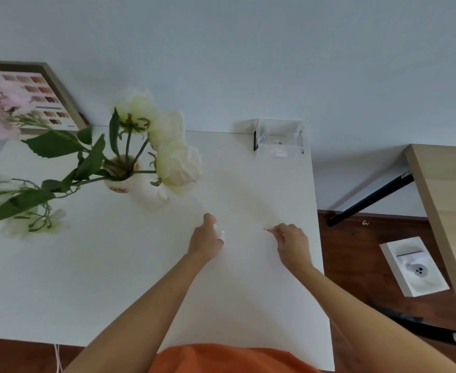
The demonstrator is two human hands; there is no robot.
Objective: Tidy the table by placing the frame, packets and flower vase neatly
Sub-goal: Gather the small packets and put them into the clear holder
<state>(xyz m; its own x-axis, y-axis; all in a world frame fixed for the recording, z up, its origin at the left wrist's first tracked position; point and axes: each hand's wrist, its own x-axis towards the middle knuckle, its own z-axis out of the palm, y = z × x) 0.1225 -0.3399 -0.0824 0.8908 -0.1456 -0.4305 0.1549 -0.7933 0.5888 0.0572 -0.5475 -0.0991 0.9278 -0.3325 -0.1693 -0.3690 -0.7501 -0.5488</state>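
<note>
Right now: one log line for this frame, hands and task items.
left hand: closed on small clear item | right hand: pinching thin item | flower vase: upright, table | frame: against wall

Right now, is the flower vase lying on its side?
No. The flower vase stands upright on the white table, stems rising from its mouth, beyond the left hand.

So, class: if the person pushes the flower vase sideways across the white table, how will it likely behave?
The flower vase looks top-heavy: long stems and big blooms spread far wider than its small body, so it may tip rather than slide. It appears ceramic, so probably fragile. The table looks smooth, so a low push might slide it.
</note>
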